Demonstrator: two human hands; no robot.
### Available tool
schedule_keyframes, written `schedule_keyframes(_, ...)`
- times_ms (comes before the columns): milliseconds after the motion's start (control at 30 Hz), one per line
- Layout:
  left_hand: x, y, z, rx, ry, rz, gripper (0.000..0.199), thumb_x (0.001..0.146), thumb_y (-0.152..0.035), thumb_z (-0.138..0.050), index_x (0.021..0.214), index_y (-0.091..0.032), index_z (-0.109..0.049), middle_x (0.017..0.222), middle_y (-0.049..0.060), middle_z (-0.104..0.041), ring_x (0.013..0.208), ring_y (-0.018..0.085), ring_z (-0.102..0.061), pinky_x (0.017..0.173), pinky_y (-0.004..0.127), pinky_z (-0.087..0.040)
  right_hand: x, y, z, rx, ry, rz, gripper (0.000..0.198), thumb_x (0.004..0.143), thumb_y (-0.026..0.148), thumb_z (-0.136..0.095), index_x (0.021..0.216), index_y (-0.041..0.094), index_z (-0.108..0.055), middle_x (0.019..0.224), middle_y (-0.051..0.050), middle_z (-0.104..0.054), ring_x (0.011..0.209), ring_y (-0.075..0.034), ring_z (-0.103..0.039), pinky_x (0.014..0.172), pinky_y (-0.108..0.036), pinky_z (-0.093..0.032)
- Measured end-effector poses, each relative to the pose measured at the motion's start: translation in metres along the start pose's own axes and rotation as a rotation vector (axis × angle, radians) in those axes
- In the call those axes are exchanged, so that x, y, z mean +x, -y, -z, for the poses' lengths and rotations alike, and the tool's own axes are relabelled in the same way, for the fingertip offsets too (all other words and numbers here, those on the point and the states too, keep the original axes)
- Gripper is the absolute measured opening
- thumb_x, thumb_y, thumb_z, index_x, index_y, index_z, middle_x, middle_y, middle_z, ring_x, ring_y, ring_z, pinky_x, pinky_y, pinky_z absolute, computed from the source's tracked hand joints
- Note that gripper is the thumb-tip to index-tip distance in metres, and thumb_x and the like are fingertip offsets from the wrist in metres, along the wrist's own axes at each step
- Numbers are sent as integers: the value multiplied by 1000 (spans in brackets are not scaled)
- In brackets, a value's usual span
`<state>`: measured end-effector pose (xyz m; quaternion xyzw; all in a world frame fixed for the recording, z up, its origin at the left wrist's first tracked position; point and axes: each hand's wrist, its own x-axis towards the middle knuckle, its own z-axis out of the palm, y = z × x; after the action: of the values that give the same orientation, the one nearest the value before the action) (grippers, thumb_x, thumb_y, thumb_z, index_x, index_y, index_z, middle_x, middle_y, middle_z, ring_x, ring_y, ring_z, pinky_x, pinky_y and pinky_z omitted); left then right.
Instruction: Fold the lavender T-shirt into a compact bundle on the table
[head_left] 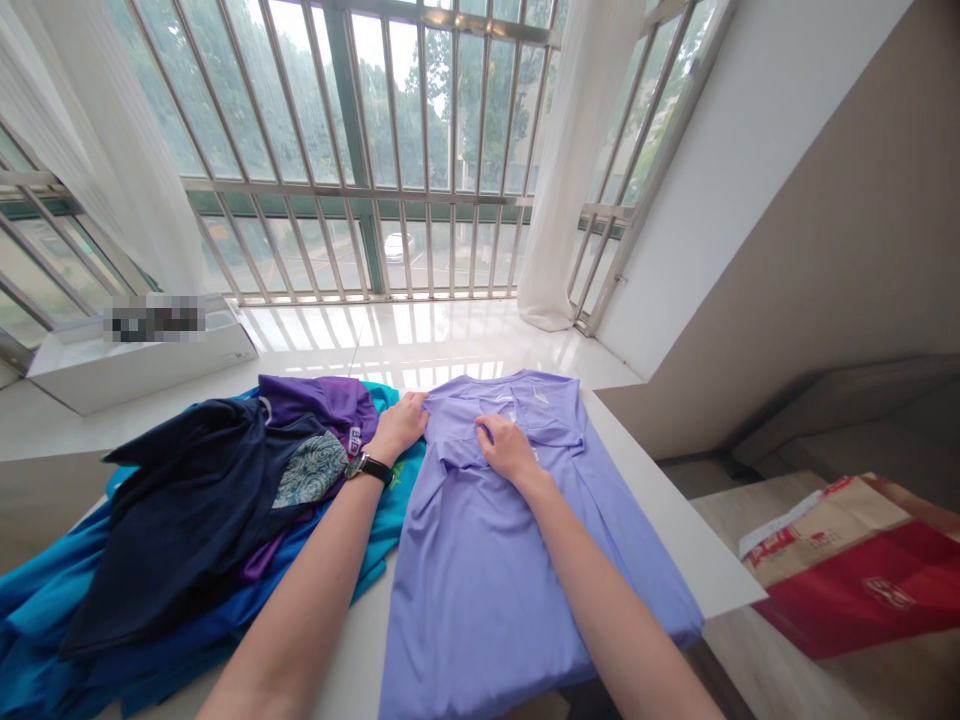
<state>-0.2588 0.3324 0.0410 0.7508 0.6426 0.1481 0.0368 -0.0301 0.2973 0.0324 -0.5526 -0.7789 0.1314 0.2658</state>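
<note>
A lavender T-shirt point(487, 580) lies spread on the white table, its collar end toward the window and its lower end hanging over the near edge. My left hand point(401, 422), with a black-strapped watch on the wrist, pinches the shirt at its left shoulder. Over the upper chest, my right hand point(510, 447) is closed, thumb and fingers together on a fold of the same shirt; its fingertips are partly hidden. Creases and folded fabric surround that hand. Left of the shirt, close to my left forearm, is a heap of clothes with a dark navy garment point(195, 510) on top.
Purple point(319, 400) and teal point(386, 505) garments show in the heap. A white open box point(142, 365) stands on the sill at left, its contents blurred. Beyond are a barred window and white curtains point(555, 180). A red and tan paper bag point(862, 570) sits lower right.
</note>
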Motion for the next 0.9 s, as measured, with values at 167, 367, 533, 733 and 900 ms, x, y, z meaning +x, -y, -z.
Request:
schedule_keyframes(167, 0, 0, -1, 12, 4, -3, 37, 96, -27, -49, 132, -22, -55, 137, 11, -58, 112, 28, -66, 88, 36, -54, -1, -1, 1, -8, 4, 0, 27, 95, 23, -49, 115, 23, -68, 116, -6, -71, 107, -19, -66, 91, -26, -46)
schedule_keyframes(367, 0, 1, -4, 30, 19, -2, 36, 97, -28, -48, 131, -23, -56, 134, 11, -58, 107, 28, -67, 86, 37, -54, -1, -1, 2, -4, -3, -3, 27, 95, 23, -49, 114, 22, -68, 115, -6, -72, 104, -20, -67, 91, -27, -47)
schedule_keyframes(533, 1, 2, -4, 24, 11, -5, 35, 97, -28, -48, 131, -22, -56, 131, 11, -59, 108, 27, -66, 88, 36, -54, 0, -2, 2, 13, -17, 1, 26, 94, 22, -50, 113, 23, -69, 115, -6, -72, 105, -20, -67, 91, -27, -47)
schedule_keyframes(733, 3, 3, -3, 11, 9, -16, 33, 98, -22, -42, 125, -21, -61, 124, 11, -63, 107, 27, -67, 86, 36, -53, 3, -4, 1, 44, -40, 28, 26, 94, 18, -51, 113, 20, -68, 114, -7, -72, 107, -19, -66, 94, -26, -48)
schedule_keyframes(900, 2, 0, 0, -20, -34, -7, 34, 97, -22, -43, 129, -21, -54, 124, 10, -63, 108, 26, -66, 85, 34, -53, 2, -5, 0, 56, -38, 41, 26, 93, 18, -52, 113, 19, -69, 113, -8, -72, 107, -19, -67, 94, -27, -48)
